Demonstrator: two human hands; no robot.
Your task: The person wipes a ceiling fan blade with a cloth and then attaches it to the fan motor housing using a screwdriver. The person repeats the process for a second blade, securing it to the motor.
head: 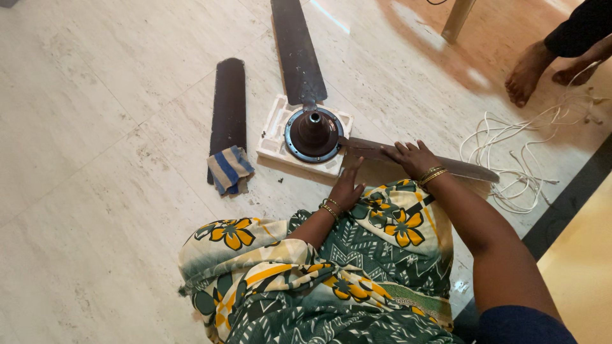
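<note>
A dark brown ceiling fan motor (313,134) sits on a white foam block (275,130) on the floor. One long blade (296,48) points away from me. A second blade (468,167) runs to the right, and my right hand (413,157) lies flat on it near the motor with fingers spread. My left hand (347,186) touches the underside edge of that same blade close to the motor. A third, loose blade (228,102) lies apart on the left with a blue and white striped cloth (228,169) over its near end.
A tangle of white cord (519,153) lies on the pale tiled floor (95,127) at the right. Another person's bare feet (529,70) stand at the upper right, beside a furniture leg (459,19). My patterned green and yellow garment (331,274) covers my lap.
</note>
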